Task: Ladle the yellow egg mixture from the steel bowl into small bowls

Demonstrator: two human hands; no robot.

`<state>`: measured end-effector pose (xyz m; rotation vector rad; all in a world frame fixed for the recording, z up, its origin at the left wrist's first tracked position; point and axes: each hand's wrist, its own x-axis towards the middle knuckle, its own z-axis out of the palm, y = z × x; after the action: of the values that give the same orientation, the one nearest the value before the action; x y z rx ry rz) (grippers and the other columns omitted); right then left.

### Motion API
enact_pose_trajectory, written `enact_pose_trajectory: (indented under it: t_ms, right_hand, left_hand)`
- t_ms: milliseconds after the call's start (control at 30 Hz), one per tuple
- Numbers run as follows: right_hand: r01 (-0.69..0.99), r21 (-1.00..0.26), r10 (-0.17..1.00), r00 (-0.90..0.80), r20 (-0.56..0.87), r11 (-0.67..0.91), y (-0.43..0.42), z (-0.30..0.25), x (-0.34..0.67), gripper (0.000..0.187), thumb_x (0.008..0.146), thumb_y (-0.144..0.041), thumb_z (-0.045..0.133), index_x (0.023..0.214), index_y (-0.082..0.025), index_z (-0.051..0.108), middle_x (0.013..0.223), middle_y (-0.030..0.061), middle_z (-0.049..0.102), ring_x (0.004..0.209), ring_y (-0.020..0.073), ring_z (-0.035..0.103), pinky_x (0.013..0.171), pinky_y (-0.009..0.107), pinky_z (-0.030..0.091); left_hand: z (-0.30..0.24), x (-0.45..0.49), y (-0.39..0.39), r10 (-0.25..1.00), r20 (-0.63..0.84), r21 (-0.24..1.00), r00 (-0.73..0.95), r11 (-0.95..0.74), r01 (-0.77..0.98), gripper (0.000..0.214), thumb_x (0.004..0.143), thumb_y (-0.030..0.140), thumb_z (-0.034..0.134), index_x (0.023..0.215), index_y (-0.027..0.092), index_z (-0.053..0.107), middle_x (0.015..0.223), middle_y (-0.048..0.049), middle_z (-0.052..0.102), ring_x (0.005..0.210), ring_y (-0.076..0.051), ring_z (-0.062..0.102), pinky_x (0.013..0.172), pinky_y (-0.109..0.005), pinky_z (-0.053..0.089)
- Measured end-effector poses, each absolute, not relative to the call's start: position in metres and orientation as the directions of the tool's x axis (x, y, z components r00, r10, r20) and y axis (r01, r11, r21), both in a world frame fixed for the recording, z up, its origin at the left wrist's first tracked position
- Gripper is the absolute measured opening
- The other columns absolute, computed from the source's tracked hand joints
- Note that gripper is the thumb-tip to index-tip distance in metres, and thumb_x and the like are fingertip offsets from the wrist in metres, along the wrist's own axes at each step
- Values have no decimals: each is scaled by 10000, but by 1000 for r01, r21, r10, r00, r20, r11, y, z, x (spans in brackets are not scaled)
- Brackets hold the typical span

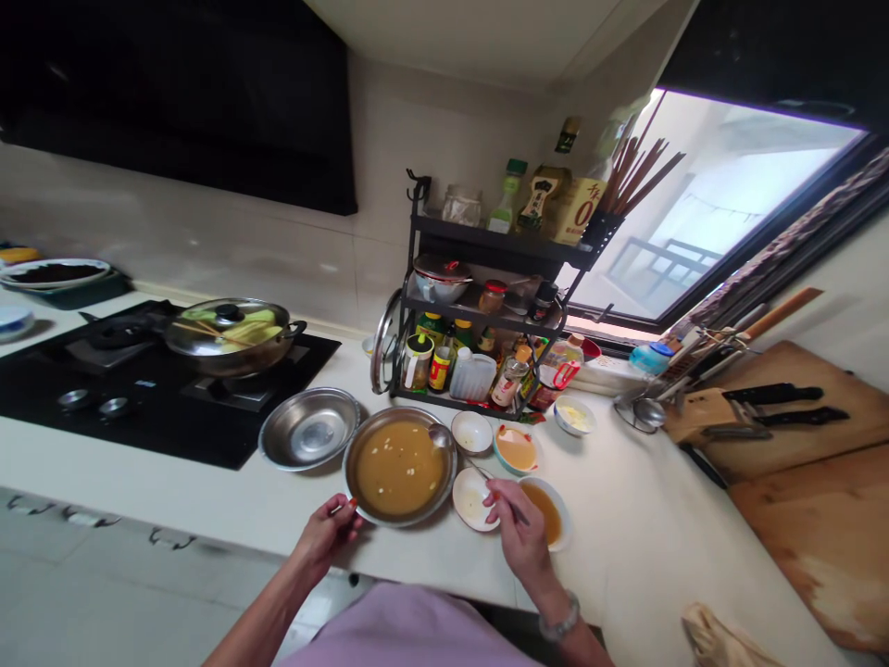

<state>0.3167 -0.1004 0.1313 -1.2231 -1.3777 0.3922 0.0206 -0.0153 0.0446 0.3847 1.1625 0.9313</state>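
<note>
A steel bowl (352, 466) of brown liquid with pale bits floating in it sits near the counter's front edge. At its lower left rim, my left hand (330, 530) is closed with the fingertips on the edge. My right hand (518, 535) grips the handle of a metal spoon (440, 435), whose head is at the bowl's right inner side. Below that handle lies a small white dish (469, 500) with some residue. Partly behind my right hand is a white bowl of brown liquid (547, 509). Another small white bowl (472, 433) and a bowl of orange liquid (517, 448) stand beyond.
An empty metal basin (310, 430) stands left of the steel bowl. A lidded pan (232, 338) rests on the black stove (159, 394). Behind is a condiment rack (486, 310) with bottles. A knife block (701, 412) and cutting boards (806, 519) are at right.
</note>
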Motion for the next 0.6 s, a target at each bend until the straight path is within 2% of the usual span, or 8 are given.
enact_pose_trajectory:
  t_ms: [100,167,300,400,500,600]
  right_hand:
    - [477,-732,804,83,589,487,-107,128,312,271,930,-185,478,1075,-227,703,979,104,699,744,169,677,512,240,570]
    - [486,-723,798,82,598,491,-109,126,314,274,931,-182,475,1083,-228,699,975,105,701,732,168,677,522,247,574]
    - [435,-834,780,366,508,339,-110,127,335,218,935,-269,509,1046,-182,675,737,51,688,542,145,631,529,272,572]
    - [397,-890,690,579,434,227,-110,127,362,259,915,-367,537,1012,-156,651,677,37,677,499,148,617,520,282,559]
    - [399,-907,613,685,394,138,-113,121,389,334,873,-459,563,975,-149,638,652,29,667,481,153,609,510,289,546]
    - [405,-912,600,714,361,68,-116,113,405,394,837,-520,572,955,-151,643,641,25,663,486,157,607,519,294,542]
  left_hand:
    - [44,22,-16,787,-611,686,89,582,-436,221,757,61,662,724,179,479,536,10,595,473,-101,571,423,-167,435]
    - [42,22,-16,788,-611,688,82,579,-439,216,754,63,664,729,179,484,532,9,595,467,-103,569,418,-167,433]
    - [38,23,-17,791,-607,691,71,570,-444,225,735,71,686,724,178,488,541,9,599,467,-103,572,416,-168,433]
    - [37,23,-18,797,-601,698,59,560,-446,235,715,73,703,724,176,493,556,13,603,474,-102,576,423,-170,436]
    - [38,24,-19,804,-593,710,48,550,-440,238,707,81,712,710,174,493,543,18,589,480,-106,578,425,-173,437]
    - [40,25,-20,805,-593,717,36,547,-432,232,708,77,708,716,175,498,528,22,577,472,-109,572,419,-176,432]
